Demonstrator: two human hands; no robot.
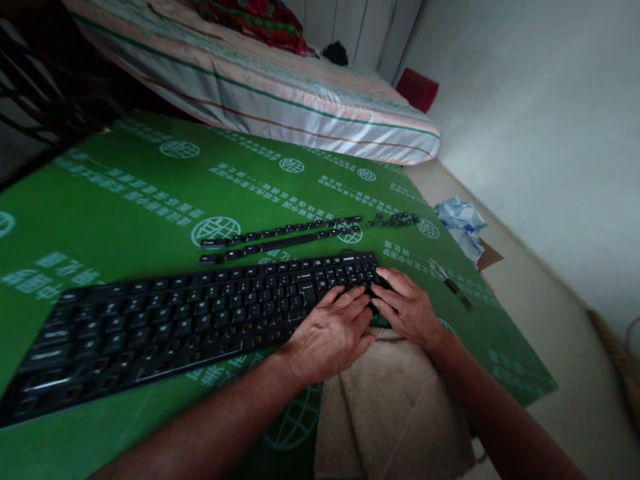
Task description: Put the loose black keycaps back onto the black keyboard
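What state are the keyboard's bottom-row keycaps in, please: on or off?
Off: the keyboard shows bare sockets along its visible near edge, and loose keycaps lie on the green board beyond.

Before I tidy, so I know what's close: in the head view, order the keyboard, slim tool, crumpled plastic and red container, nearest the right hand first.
1. Keyboard: touching the right hand.
2. Slim tool: right, on the green board.
3. Crumpled plastic: ahead-right, at the board's edge.
4. Red container: far ahead, by the wall.
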